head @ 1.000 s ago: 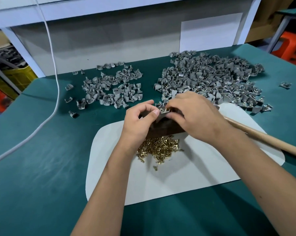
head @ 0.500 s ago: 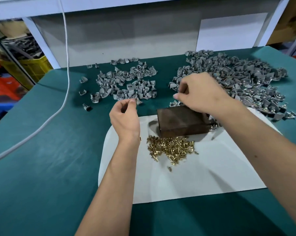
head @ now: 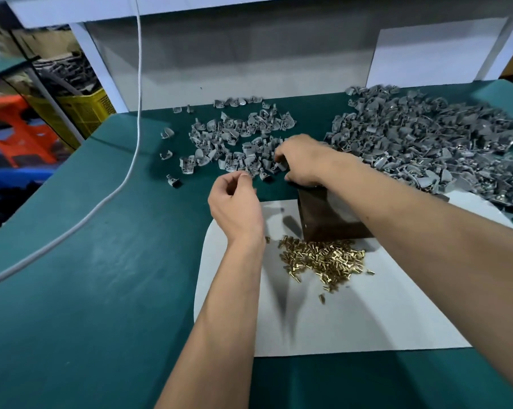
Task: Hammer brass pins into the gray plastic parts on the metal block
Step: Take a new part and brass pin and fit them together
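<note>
The dark metal block (head: 323,219) stands on a white mat (head: 338,320), partly hidden by my right forearm. A heap of brass pins (head: 323,258) lies just in front of it. My right hand (head: 305,160) reaches past the block to the near edge of the smaller pile of gray plastic parts (head: 234,134), and its curled fingers pinch one gray part (head: 282,166). My left hand (head: 234,202) hovers left of the block with loosely curled fingers and nothing visible in it. No part is visible on the block. No hammer shows.
A large pile of gray parts (head: 426,143) covers the back right of the green table (head: 102,276). A white cable (head: 132,143) hangs down and runs off to the left. Crates and an orange stool (head: 16,134) stand beyond the table's left edge.
Both hands left the block. My right hand swung left to the smaller gray pile. My left hand stayed near the block's left. The view shifted left, and the hammer handle is out of sight.
</note>
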Demonstrator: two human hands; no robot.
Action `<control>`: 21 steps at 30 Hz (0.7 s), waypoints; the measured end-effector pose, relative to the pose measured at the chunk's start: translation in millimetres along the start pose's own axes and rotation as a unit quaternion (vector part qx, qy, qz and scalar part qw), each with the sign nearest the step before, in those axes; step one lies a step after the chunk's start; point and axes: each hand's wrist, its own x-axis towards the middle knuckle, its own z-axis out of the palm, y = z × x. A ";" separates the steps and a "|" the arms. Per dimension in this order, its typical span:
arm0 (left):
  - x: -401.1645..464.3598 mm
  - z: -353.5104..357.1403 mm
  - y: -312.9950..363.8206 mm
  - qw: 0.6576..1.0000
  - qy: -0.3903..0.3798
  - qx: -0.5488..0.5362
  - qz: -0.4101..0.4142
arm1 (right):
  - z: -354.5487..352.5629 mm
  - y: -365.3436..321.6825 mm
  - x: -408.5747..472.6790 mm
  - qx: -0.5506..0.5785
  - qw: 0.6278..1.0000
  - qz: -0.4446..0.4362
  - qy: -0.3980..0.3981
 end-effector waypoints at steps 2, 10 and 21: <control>0.2 0.5 -0.6 1.000 -0.005 0.005 0.000 | 0.8 -2.9 0.7 0.036 0.999 0.004 0.013; -0.6 0.2 -1.4 0.999 -0.031 0.040 0.001 | -6.7 0.9 -19.8 0.152 0.983 0.001 0.107; -2.7 -2.9 2.5 0.987 -0.146 -0.064 -0.011 | 2.1 -25.0 -82.7 0.265 0.946 -0.033 0.182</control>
